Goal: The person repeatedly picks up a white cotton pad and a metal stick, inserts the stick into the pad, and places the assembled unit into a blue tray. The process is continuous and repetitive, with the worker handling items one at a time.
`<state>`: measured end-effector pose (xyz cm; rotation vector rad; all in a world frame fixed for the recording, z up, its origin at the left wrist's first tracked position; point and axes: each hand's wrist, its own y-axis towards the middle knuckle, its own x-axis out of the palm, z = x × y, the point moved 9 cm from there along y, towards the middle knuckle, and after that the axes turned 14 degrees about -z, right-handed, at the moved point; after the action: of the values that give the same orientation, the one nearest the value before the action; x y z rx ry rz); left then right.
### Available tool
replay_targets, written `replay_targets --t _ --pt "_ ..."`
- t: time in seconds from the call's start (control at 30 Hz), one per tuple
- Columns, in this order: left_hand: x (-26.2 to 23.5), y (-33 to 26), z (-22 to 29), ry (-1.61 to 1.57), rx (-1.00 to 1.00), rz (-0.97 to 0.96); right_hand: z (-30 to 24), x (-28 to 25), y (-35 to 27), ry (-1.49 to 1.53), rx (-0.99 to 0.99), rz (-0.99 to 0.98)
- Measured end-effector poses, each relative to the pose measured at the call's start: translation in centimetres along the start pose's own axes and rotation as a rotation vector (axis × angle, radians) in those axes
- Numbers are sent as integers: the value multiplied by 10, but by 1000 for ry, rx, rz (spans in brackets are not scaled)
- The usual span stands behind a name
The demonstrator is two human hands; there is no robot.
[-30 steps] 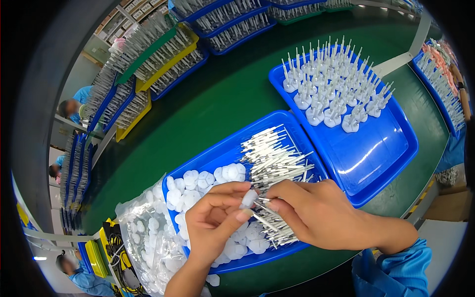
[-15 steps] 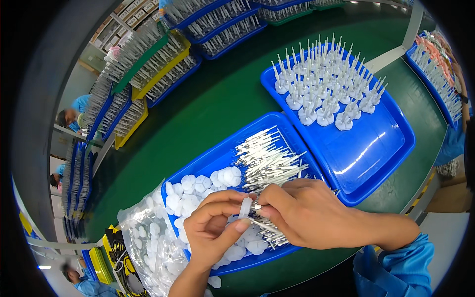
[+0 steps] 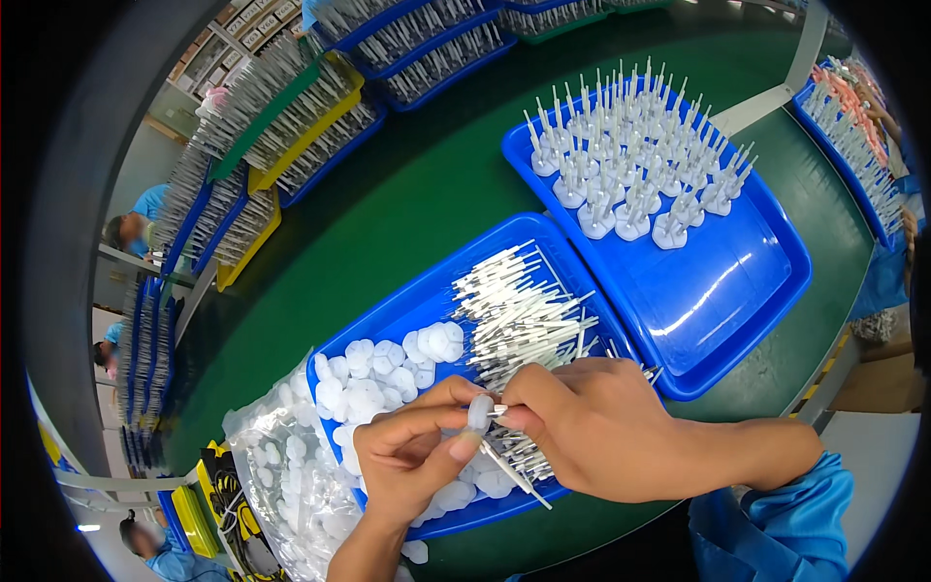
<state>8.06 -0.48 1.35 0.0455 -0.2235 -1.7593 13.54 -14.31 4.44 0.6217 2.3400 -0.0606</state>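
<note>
Between thumb and fingers, my left hand [image 3: 412,451] pinches a translucent white plastic base [image 3: 480,412] above the near blue tray [image 3: 373,323]. One thin white rod [image 3: 514,473] sticks out of the base toward the lower right. My right hand [image 3: 582,417] pinches the short pale end of another white rod [image 3: 498,410] against the base's right side. Under and beyond my hands, the tray holds loose white plastic bases [image 3: 386,359] on the left and a heap of white rods [image 3: 519,310] on the right.
A second blue tray [image 3: 718,320] holds bases with upright rods [image 3: 630,160]. A clear plastic bag [image 3: 291,475] of white bases lies at the left. Stacked trays [image 3: 291,126] of rods line the far side of the green table [image 3: 427,165]. Other people [image 3: 145,218] are at the left.
The base in my left hand has tilted, and its rod now points down to the lower right. My right fingers have brought a rod end against the base.
</note>
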Motion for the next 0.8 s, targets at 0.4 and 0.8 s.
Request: replay_targets --t 0.4,0.8 --pt "2 -4 16 320 120 41 -3 -2 4 -16 -149 133" --pt "17 7 53 770 243 -32 -12 -12 0 3 -219 228"
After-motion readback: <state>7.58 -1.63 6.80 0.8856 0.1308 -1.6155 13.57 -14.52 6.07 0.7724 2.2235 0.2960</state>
